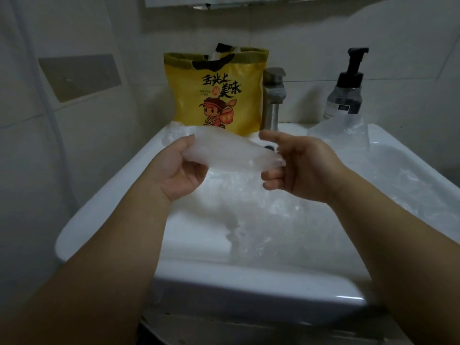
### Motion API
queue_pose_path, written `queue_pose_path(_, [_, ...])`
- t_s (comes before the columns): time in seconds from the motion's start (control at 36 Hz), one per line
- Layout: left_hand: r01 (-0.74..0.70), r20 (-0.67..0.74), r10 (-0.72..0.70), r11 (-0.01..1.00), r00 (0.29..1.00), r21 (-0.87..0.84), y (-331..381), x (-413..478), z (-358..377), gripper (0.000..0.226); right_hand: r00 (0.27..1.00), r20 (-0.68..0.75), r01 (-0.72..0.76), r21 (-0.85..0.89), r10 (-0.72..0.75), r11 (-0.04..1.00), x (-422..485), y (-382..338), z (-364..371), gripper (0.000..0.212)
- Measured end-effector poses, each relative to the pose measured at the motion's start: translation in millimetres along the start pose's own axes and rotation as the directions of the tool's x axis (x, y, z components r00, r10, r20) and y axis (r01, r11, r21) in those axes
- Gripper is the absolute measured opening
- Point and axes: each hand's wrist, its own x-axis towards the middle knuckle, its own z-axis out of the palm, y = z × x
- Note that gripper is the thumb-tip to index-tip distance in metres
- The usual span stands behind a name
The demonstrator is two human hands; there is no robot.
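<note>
The person stands at the basin with both arms stretched out, and a clear plastic piece (231, 151) hangs stretched between the two hands, above the sink (109, 202). The left hand (179, 170) pinches one end, thumb on top and fingers curled beneath, so the film bunches against its palm. The right hand (305, 168) takes the other end: the thumb juts out above, the fingers curl in below, and the plastic runs in between them. Exactly how much of it that hand grips, I cannot tell.

Right below the hands, more crumpled clear plastic (263, 207) lies in the basin, wet and shiny. Beyond the left hand, a yellow bag (219, 95) with a cartoon figure stands upright on the back ledge. Just past the right thumb rises the metal faucet (273, 95), beside the yellow bag. Farther out beyond the right hand stands a pump bottle (344, 95) with a black top, and another clear bag (348, 130) slumps on the rim in front of it.
</note>
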Motion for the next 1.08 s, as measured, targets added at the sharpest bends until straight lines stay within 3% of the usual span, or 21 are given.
queue_pose_path(0.06, [0.022, -0.022, -0.022, 1.000, 1.000, 0.016, 0, 0, 0, 0.012, 0.995, -0.060, 0.068, -0.204, -0.082, 0.977, 2, 6, -2, 0.062])
queue_pose_path(0.14, [0.067, -0.037, -0.065, 0.996, 0.997, 0.060, -2, 0, 0, 0.012, 0.971, 0.004, 0.189, -0.623, -0.239, 0.759, 0, 14, -1, 0.090])
queue_pose_path(0.19, [0.082, -0.033, -0.079, 0.993, 0.996, 0.086, -3, 1, 0, 0.013, 0.946, 0.100, 0.279, -0.737, -0.308, 0.616, -2, 16, 2, 0.085])
queue_pose_path(0.25, [0.093, -0.022, -0.091, 0.989, 0.996, 0.117, -5, 3, -1, 0.021, 0.914, 0.161, 0.352, -0.771, -0.372, 0.531, -4, 15, 6, 0.061])
queue_pose_path(0.33, [0.103, 0.005, -0.105, 0.978, 0.994, 0.184, -7, 5, -2, 0.030, 0.902, 0.234, 0.407, -0.744, -0.364, 0.530, -5, 16, 13, 0.027])
queue_pose_path(0.42, [0.057, -0.002, -0.060, 0.941, 0.998, 0.333, -9, 8, -4, 0.030, 0.924, 0.264, 0.381, -0.714, -0.278, 0.587, -5, 18, 14, 0.019])
queue_pose_path(0.53, [-0.030, 0.089, -0.022, 0.838, 0.996, 0.545, -16, 11, -1, 0.040, 0.950, 0.194, 0.304, -0.751, -0.243, 0.586, -2, 17, 11, 0.007])
queue_pose_path(0.64, [-0.067, 0.180, -0.060, 0.778, 0.982, 0.625, -22, 5, 5, 0.052, 0.966, 0.140, 0.251, -0.702, -0.216, 0.667, 1, 16, 8, 0.010])
queue_pose_path(0.75, [-0.115, 0.265, -0.077, 0.760, 0.961, 0.640, -27, 1, 10, 0.032, 0.986, 0.095, 0.160, -0.754, -0.135, 0.638, 6, 21, 9, 0.017])
queue_pose_path(0.94, [-0.135, 0.334, -0.153, 0.703, 0.930, 0.698, -32, -2, 12, 0.033, 0.958, -0.039, 0.138, -0.804, -0.283, 0.578, 15, 21, 5, 0.016])
queue_pose_path(1.08, [-0.089, 0.365, -0.225, 0.734, 0.903, 0.673, -33, -6, 14, 0.038, 0.930, -0.106, 0.111, -0.833, -0.352, 0.542, 19, 25, 3, 0.035])
